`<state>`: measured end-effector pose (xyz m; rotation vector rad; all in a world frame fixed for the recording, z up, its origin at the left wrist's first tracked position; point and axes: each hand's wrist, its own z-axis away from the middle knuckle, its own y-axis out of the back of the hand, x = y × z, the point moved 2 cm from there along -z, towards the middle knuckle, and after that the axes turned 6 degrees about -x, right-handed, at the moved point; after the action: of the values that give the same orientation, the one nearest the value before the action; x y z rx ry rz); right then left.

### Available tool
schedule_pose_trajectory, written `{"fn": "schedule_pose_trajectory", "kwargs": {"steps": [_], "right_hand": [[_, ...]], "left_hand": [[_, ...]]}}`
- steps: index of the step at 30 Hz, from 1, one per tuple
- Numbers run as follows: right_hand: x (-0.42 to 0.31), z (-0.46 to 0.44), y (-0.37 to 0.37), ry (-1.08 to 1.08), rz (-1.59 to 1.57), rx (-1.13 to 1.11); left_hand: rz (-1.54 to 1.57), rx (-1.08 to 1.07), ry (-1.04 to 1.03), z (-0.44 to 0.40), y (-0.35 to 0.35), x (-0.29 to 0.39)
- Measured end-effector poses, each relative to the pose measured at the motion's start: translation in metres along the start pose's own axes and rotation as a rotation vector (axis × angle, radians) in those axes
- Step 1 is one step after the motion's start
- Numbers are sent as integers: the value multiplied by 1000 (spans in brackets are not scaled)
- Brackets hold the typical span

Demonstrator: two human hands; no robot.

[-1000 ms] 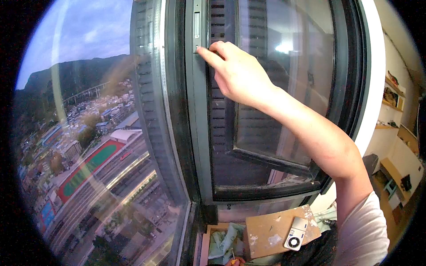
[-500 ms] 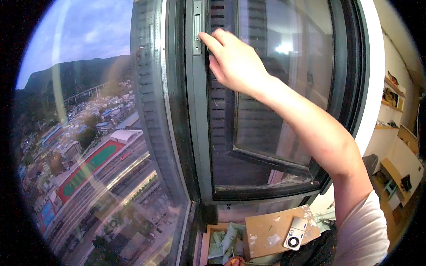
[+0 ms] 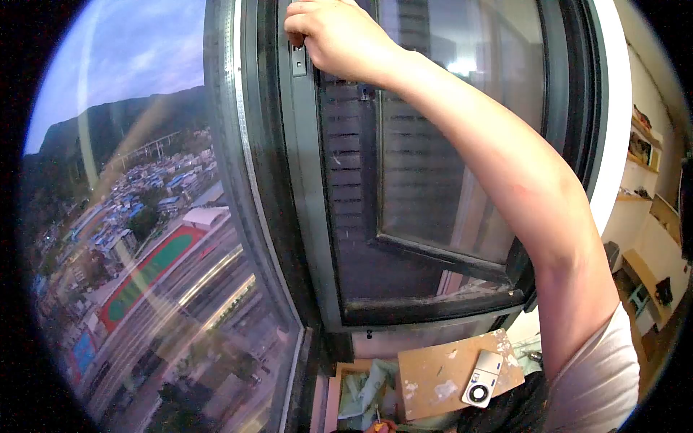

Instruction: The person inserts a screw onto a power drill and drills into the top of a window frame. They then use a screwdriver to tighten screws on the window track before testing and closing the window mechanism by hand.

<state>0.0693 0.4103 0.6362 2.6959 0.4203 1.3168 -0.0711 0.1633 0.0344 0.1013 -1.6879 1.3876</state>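
Holding right hand [image 3: 328, 35] curled at plate [image 3: 299, 65] high on frame [image 3: 312, 187]; cannot tell whether grasping anything. Gripping yellow tool [image 3: 378, 426] low down in left hand [image 3: 390, 426]. Cannot read small markings [image 3: 476, 377] on device [image 3: 487, 365] atop box [image 3: 432, 368].

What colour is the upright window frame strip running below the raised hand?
Grey; the window frame strip shows best in the head view.

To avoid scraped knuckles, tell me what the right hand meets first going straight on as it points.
The right hand would likely meet the frame first; whether they already touch is unclear.
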Motion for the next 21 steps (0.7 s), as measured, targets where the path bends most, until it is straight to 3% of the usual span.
{"fn": "schedule_pose_trajectory", "kwargs": {"steps": [2, 4, 5, 7, 9, 11, 14, 15, 16, 18, 19, 20, 21], "right_hand": [[-6, -3, 10, -6, -9, 10], [-13, -10, 26, -122, 60, -361], [-9, -7, 20, -121, 59, -360], [-3, 5, 4, 34, 195, -89], [-7, 17, -1, 39, 101, 14], [-30, 39, 4, 25, 118, -25], [-51, 76, 1, 47, 122, -99], [-57, 78, 2, 46, 114, -98], [-60, 79, 3, 30, 177, -116], [-64, 77, 3, -6, 247, -130], [-66, 77, 5, -7, 246, -129], [-67, 76, 6, -26, 264, -182], [-65, 74, 7, -42, 283, -233]], "left_hand": [[-23, 43, 50, 5, -12, 12], [-115, 150, 96, 8, -24, 22], [-115, 151, 94, 9, -21, 21], [-129, 91, 98, 7, -11, 15], [-170, 87, 54, 5, -1, 5], [-213, 84, 11, -5, 12, -5], [-824, 221, -401, -31, 29, -17], [-632, 56, -445, -30, -40, 60], [-845, 138, -188, -49, -39, 80], [-1093, 174, -943, -90, -108, 165], [-1060, 263, -913, -104, -141, 201], [-1137, 288, -1168, -125, -156, 225], [-1219, 281, -1240, -141, -173, 252]]}}
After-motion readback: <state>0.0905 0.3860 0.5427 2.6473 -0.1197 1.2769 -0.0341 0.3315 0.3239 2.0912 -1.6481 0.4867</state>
